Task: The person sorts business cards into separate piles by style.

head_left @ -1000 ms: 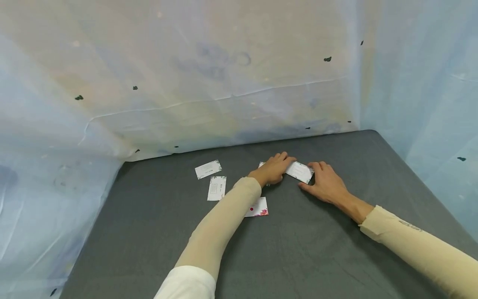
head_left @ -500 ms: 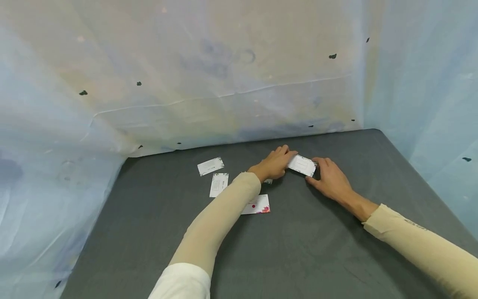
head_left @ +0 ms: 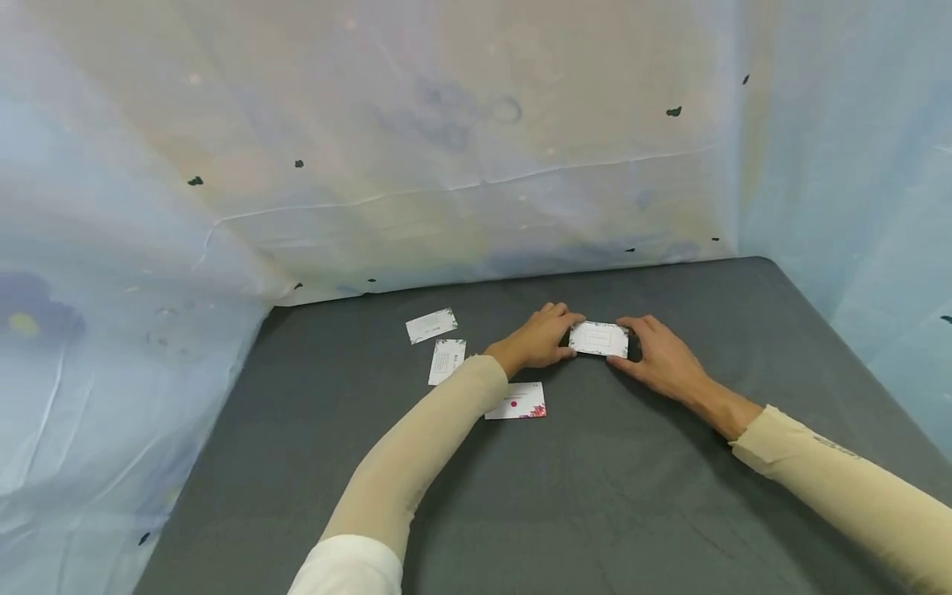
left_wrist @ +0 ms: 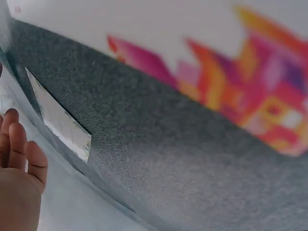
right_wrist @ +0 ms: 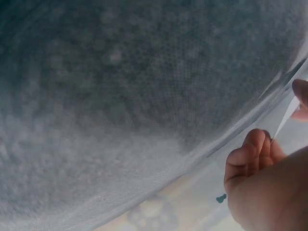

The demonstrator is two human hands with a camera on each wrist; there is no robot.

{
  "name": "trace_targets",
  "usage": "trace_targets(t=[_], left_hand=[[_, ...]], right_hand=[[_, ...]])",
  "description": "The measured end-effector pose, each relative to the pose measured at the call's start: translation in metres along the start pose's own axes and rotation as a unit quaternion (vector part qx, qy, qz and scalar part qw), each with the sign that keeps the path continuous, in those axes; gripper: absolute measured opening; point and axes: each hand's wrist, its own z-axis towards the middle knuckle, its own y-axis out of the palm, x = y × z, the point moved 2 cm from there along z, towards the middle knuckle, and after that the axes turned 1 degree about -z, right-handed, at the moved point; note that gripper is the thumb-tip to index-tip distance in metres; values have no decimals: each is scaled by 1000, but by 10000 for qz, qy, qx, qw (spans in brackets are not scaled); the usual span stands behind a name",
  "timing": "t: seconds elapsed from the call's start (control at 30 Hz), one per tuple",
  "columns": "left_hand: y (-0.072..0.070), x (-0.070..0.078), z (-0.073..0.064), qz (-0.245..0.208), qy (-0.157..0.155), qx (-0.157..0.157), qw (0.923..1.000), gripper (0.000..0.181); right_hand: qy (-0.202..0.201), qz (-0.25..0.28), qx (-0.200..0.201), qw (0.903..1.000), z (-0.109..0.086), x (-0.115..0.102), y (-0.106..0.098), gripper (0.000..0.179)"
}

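A white card point(head_left: 598, 339) with a leafy border and small print is held level between both hands, close over the far part of the dark grey cloth. My left hand point(head_left: 537, 337) pinches its left end, index finger at the top corner and thumb at the bottom one. At the opposite end, my right hand point(head_left: 662, 355) grips the card the same way. The right wrist view catches the card point(right_wrist: 287, 117) edge-on as a thin white sliver by the fingers. In the left wrist view, the fingers point(left_wrist: 18, 139) are curled at the left edge.
Two white cards, one tilted point(head_left: 431, 326) and one upright point(head_left: 448, 361), lie left of the left hand. A card with a red dot and pink-orange corner point(head_left: 516, 402) lies partly beneath the left forearm. Pale patterned sheeting point(head_left: 461, 215) hangs behind the grey-covered surface point(head_left: 595, 496).
The left hand has shifted from reaching across to the card's left end, and the card has turned from slanted to nearly straight. A card corner seen under the left wrist earlier is now hidden.
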Motion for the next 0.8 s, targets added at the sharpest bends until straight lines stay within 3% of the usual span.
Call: trace_targets(t=[0.4,0.8], left_hand=[[5,15,-36,-479,-351,395,9975,62],[8,18,-60,-861,-489,403,9943,63]], right_hand=[[-725,473,-113,9962,-5,3,-1,59],[-1244,453,-380,9905,-10,-4,1,58]])
